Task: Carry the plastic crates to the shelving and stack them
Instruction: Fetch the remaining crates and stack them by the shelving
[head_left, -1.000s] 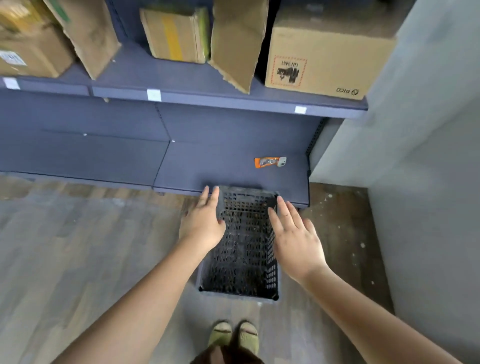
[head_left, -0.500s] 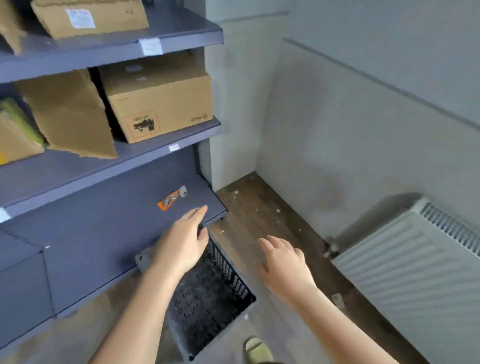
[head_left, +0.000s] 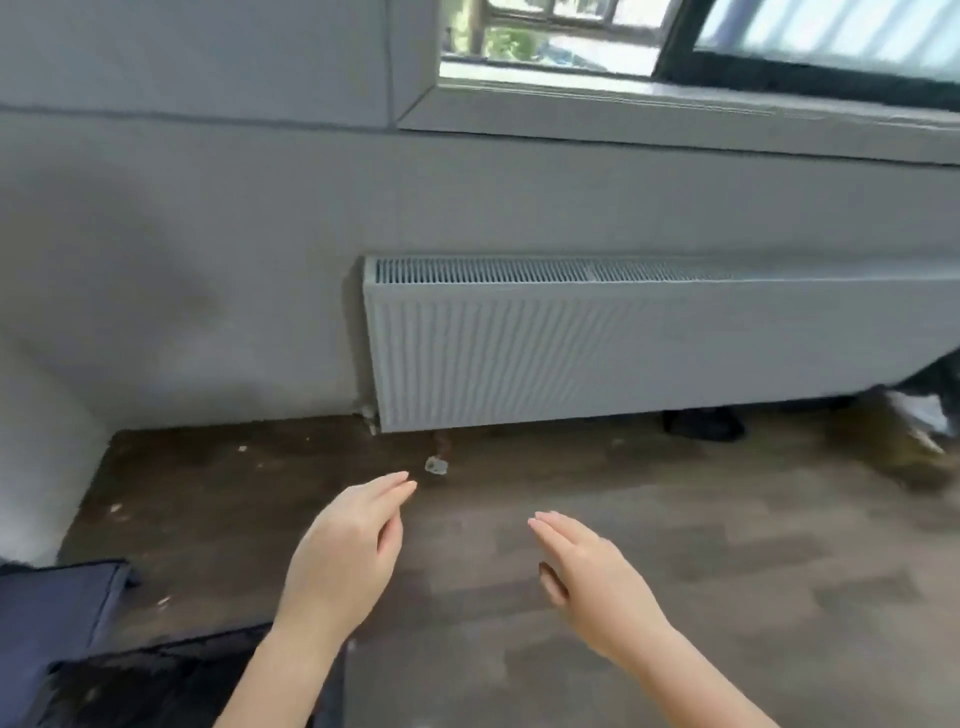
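The black perforated plastic crate (head_left: 156, 680) lies on the floor at the bottom left, mostly cut off by the frame and partly behind my left forearm. A corner of the dark blue shelving (head_left: 57, 608) shows just left of it. My left hand (head_left: 345, 556) floats above the wooden floor with fingers extended and holds nothing. My right hand (head_left: 587, 577) is beside it, also empty with fingers apart. Neither hand touches the crate.
A long white radiator (head_left: 623, 343) hangs on the grey wall ahead, under a window sill (head_left: 675, 111). A small pale scrap (head_left: 436, 465) lies on the wooden floor (head_left: 727, 571). Dark objects (head_left: 704, 423) sit under the radiator's right end.
My view has swung right, away from the shelving toward the radiator wall. Both hands have left the crate, which now sits at the bottom left beside the shelf.
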